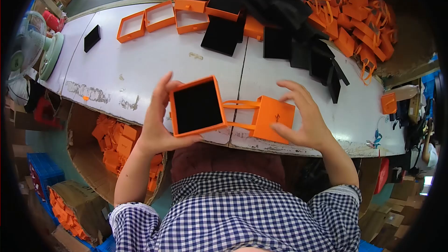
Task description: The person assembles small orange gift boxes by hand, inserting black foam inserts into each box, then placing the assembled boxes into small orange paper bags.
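Note:
My left hand [158,116] grips a small orange box tray [222,101], tilted toward me above the front of the table. A black foam pad [198,107] fills the inside of this tray. To its right is an orange box sleeve [266,120] with a small dark mark on its face. Two orange ribbon loops [243,104] reach from the sleeve toward the tray, their ends right at its edge. Around the sleeve's right side, my right hand [305,119] is open, thumb overlapping its face and fingers spread beyond its far edge.
Empty orange trays [132,27] stand in a row at the back. Black foam pads [219,35] lie beside a large heap of orange sleeves [354,14] at right. One black pad [92,38] lies alone at left, near a fan [32,42]. A carton [88,147] of orange pieces sits below the table edge.

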A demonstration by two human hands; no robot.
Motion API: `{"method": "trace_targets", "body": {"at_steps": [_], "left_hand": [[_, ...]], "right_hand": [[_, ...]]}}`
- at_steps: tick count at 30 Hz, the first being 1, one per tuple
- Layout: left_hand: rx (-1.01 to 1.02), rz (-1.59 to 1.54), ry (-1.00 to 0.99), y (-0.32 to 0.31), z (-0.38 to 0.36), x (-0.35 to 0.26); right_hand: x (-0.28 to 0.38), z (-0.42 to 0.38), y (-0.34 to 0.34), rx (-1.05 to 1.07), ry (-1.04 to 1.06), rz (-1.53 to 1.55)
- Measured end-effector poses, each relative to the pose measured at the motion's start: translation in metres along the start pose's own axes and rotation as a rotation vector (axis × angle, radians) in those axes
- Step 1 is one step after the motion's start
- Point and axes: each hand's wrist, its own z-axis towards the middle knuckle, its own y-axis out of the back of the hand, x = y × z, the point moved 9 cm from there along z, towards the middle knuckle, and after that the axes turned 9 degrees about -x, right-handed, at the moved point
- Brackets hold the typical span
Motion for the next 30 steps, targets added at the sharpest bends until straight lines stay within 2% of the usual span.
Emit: {"method": "trace_targets", "body": {"at_steps": [1, 3, 5, 9, 10, 12, 13, 15, 17, 18, 20, 21, 23, 24, 26, 30], "left_hand": [[-0.040, -0.055, 0.058, 0.003, 0.000, 0.001], [-0.044, -0.036, 0.011, 0.002, 0.001, -0.002], [-0.033, -0.010, -0.030, 0.000, -0.005, -0.004], [-0.027, 0.045, -0.039, 0.007, -0.019, -0.007], [-0.047, 0.042, -0.013, 0.008, -0.021, -0.003], [-0.040, 0.027, -0.016, 0.005, -0.021, 0.001], [-0.033, 0.015, -0.021, 0.003, -0.020, 0.002], [-0.002, 0.056, -0.046, 0.001, -0.019, 0.001], [0.025, 0.098, -0.074, -0.002, -0.016, -0.002], [0.045, 0.109, -0.090, -0.005, -0.016, -0.004], [0.062, 0.116, -0.104, -0.009, -0.013, -0.007], [0.096, 0.120, -0.135, -0.017, -0.010, -0.012], [0.132, 0.126, -0.167, -0.029, -0.005, -0.025], [0.200, 0.134, -0.159, -0.039, -0.004, -0.031], [0.297, 0.141, -0.154, -0.056, -0.005, -0.035], [0.371, 0.260, -0.113, -0.059, -0.001, -0.045]], "right_hand": [[0.004, 0.013, -0.012, 0.006, 0.073, -0.054], [0.014, 0.033, -0.034, 0.005, 0.154, -0.108], [0.003, 0.040, -0.079, 0.327, 0.074, -0.399], [0.005, 0.044, -0.080, 0.183, 0.074, -0.241], [-0.002, 0.043, -0.069, 0.072, -0.046, 0.067], [-0.010, 0.033, -0.052, -0.042, -0.174, 0.368], [-0.015, 0.023, -0.045, -0.040, -0.330, 0.572], [-0.032, 0.000, -0.031, -0.051, -0.495, 0.773], [-0.001, -0.015, -0.003, 0.037, 0.172, 0.153], [0.000, -0.023, 0.004, 0.034, 0.165, 0.149], [0.000, -0.037, 0.003, 0.158, 0.131, -0.176], [-0.005, -0.040, -0.001, 0.162, 0.128, -0.178], [-0.032, -0.045, -0.010, 0.165, -0.084, -0.008], [-0.033, -0.042, -0.009, 0.163, -0.083, -0.008], [-0.024, -0.032, -0.009, 0.219, -0.064, 0.341], [-0.014, -0.021, -0.002, 0.231, 0.026, 0.429]]}}
